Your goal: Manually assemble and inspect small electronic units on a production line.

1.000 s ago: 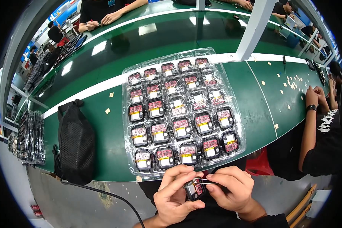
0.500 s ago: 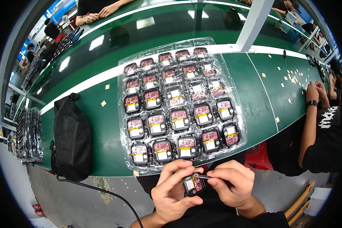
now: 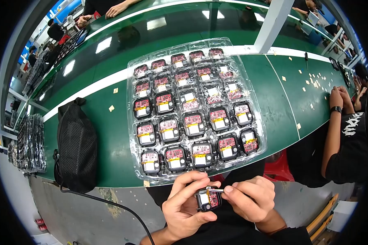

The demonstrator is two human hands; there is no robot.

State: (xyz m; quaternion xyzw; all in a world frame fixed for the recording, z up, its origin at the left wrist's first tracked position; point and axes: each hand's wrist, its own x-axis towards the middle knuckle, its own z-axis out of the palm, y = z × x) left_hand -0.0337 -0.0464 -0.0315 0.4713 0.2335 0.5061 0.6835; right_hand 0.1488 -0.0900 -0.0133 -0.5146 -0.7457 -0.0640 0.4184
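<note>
Below the table's front edge, my left hand (image 3: 187,204) grips a small black watch-like casing (image 3: 209,199) between its thumb and fingers. Inside the casing show a red circuit board, a white block and a strip of yellow tape. My right hand (image 3: 251,198) pinches a pair of metal tweezers (image 3: 218,190), whose tips reach the casing's upper edge. What exactly the tips touch is too small to make out. Just beyond my hands lies a clear plastic tray (image 3: 257,122), its rows of pockets filled with similar casings (image 3: 201,154), several with black frames.
A black mesh bag (image 3: 77,147) with a cable (image 3: 122,206) lies left on the green table (image 3: 274,102). Stacked trays (image 3: 30,145) stand at far left. A grey post (image 3: 272,26) rises behind the tray. Tan scraps (image 3: 315,81) lie near a co-worker's arm (image 3: 334,130) at right.
The tweezers' prongs now look closer together, and my right hand has shifted slightly. Across the table, a person's hands have moved apart. The tray appears slightly shifted in the picture.
</note>
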